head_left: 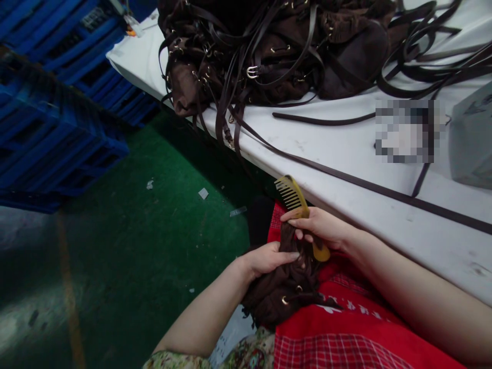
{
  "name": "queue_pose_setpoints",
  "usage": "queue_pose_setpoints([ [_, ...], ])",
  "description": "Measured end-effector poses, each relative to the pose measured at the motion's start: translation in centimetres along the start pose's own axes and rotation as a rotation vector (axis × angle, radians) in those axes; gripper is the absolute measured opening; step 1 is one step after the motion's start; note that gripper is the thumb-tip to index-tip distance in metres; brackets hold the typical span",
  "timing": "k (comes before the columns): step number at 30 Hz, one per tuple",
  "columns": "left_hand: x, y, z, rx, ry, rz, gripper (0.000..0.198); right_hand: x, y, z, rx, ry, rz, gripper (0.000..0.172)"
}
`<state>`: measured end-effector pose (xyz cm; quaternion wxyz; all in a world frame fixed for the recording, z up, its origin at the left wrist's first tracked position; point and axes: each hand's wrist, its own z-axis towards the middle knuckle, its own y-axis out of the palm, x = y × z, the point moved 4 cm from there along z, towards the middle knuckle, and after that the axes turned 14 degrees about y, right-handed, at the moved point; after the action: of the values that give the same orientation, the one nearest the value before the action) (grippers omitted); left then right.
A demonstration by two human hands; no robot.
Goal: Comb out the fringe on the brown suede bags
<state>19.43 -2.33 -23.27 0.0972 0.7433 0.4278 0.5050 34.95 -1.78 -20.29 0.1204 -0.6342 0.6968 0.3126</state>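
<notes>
My right hand (321, 228) grips a yellow wide-toothed comb (294, 197) by its handle, teeth pointing up and left. My left hand (267, 259) is closed on a dark brown suede piece with fringe and metal rings (282, 292) that rests on my lap over a red apron (346, 323). Both hands touch the top of the brown piece, just below the edge of the white table (338, 148).
A heap of brown suede bags with straps and buckles (269, 51) lies on the table's far end. Long dark straps (346, 179) trail across the tabletop. A grey box (472, 138) stands at right. Blue plastic pallets (49, 102) are stacked on the green floor (154, 230) at left.
</notes>
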Motion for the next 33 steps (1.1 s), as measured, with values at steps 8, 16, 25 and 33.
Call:
queue_pose_setpoints([
  [8,0.5,-0.4,-0.7,0.040,0.031,-0.096,0.034,-0.1,-0.9,-5.1,0.612,-0.398,-0.871,0.026],
  [16,0.2,-0.3,-1.0,0.099,0.066,-0.097,0.037,4.1,2.9,-4.6,0.437,-0.473,-1.378,0.019],
  [25,1.4,2.1,-1.5,0.083,0.245,0.452,0.034,3.5,2.0,-2.7,0.411,-0.310,-1.476,0.015],
  [33,1.5,3.5,-1.5,0.001,0.383,0.779,0.024,5.1,0.5,1.1,0.499,-0.039,-1.341,0.022],
])
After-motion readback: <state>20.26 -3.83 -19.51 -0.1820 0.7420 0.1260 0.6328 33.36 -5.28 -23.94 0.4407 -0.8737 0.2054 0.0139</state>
